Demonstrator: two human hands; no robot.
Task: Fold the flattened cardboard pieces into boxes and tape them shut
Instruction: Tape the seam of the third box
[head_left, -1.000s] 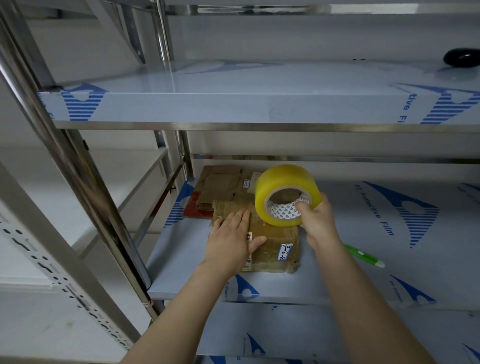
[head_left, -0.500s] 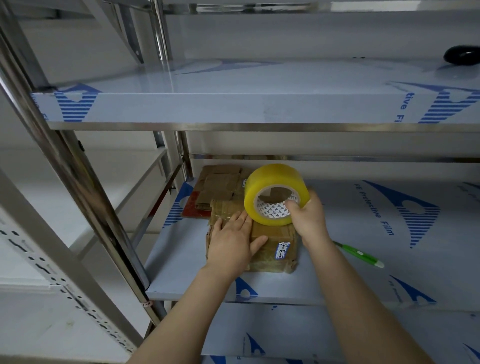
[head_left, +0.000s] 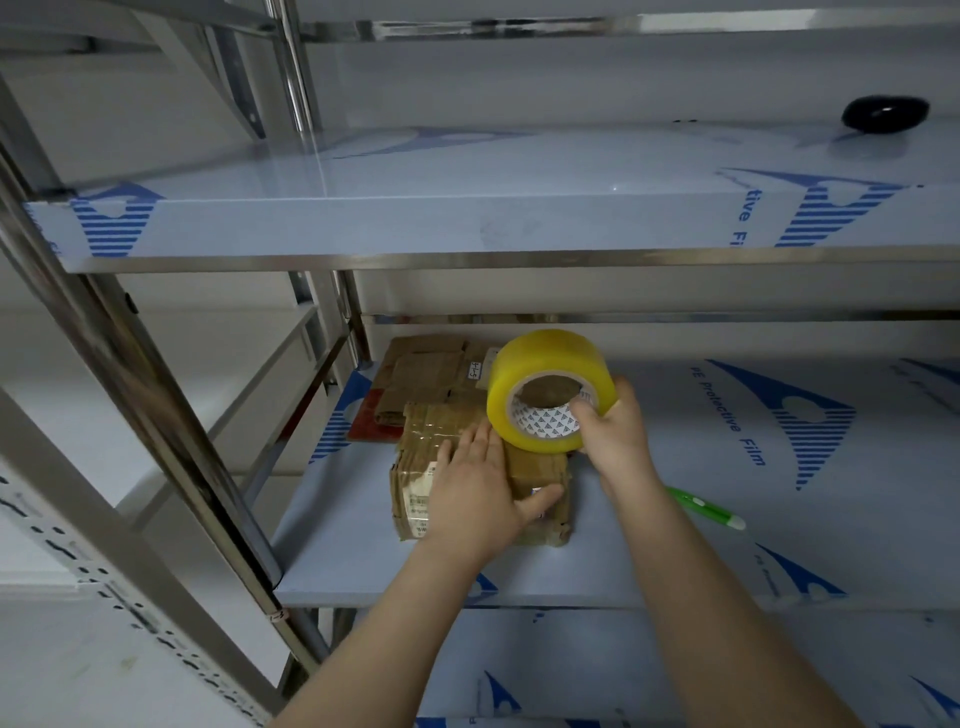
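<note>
Two hands meet mid-frame: left hand (head_left: 475, 499), fingers flat, pins the cardboard box (head_left: 431, 431) to the shelf (head_left: 332, 545), right hand (head_left: 613, 431) grips the tape roll (head_left: 545, 364) over it; slack pressure could spring flaps, wrinkling tape.

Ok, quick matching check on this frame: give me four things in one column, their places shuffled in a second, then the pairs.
1 yellow roll of packing tape
2 taped brown cardboard box
3 green and white pen
4 black rounded object

A on the upper steel shelf, far right
B held in the right hand
C on the lower shelf, right of the right forearm
D under the flat left hand

Pairs: 1-B, 2-D, 3-C, 4-A
</note>
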